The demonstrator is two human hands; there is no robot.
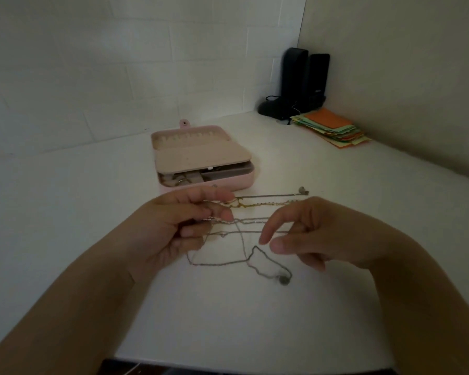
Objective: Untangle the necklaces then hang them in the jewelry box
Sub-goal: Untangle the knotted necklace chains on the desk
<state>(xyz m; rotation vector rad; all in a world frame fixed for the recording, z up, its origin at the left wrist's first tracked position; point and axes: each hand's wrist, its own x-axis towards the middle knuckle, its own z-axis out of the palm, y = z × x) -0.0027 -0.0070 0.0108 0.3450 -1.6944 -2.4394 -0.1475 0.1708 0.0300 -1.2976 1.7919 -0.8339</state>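
Between the two hands at mid-frame, thin tangled metal chain necklaces [251, 220] stretch left to right. The left hand [173, 226] pinches their bunched ends; the right hand [306, 234] hooks strands with curled fingers. At least one gold and two silver strands, exact count unclear. One open pink jewelry box [203, 158] sits just above.

Left hand [173, 226] & right hand [309, 234]: both bare, forearms bare too, no sleeves/rings/watch in view.
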